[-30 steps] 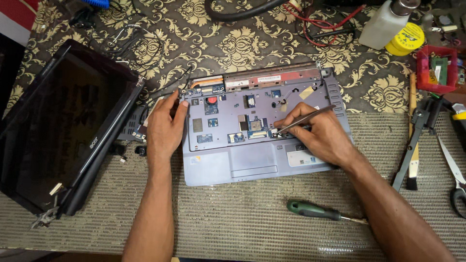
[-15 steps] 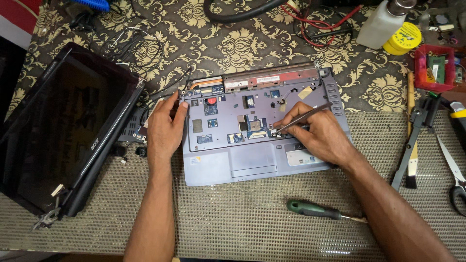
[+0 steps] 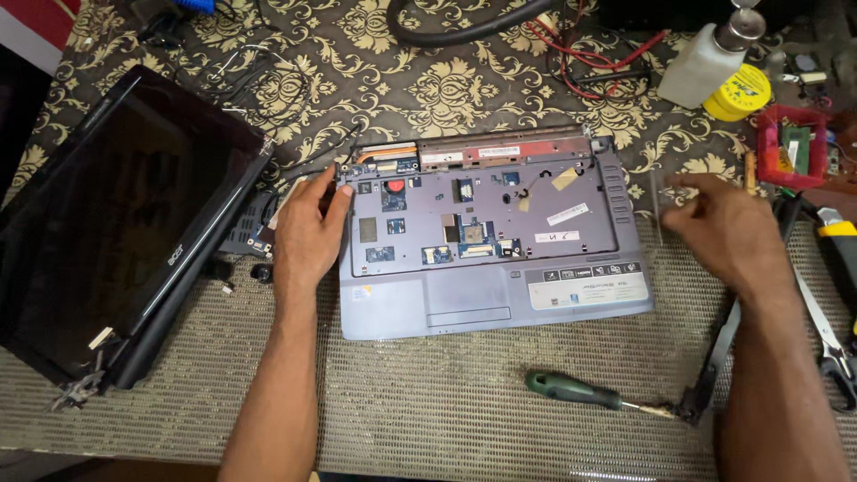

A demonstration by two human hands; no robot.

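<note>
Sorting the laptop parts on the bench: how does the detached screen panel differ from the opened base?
The screen panel is black and glossy; the laptop base is grey-blue. The panel lies at an angle off to the left with bare hinges, while the base sits square in the middle. The base has no keyboard, so its boards show; the panel's face is closed. The left hand rests on the base's left edge; nothing touches the panel. Both lie flat on the mat.

The right hand (image 3: 725, 234) at three o'clock is smeared by motion, so the thin tool (image 3: 658, 210) in its fingers is only a faint streak and its kind cannot be told. The detached screen (image 3: 116, 223) at nine o'clock runs past the left edge. Pliers (image 3: 826, 312) at four o'clock are cut by the right edge; the black hose (image 3: 464, 27) at twelve o'clock leaves the top
</note>
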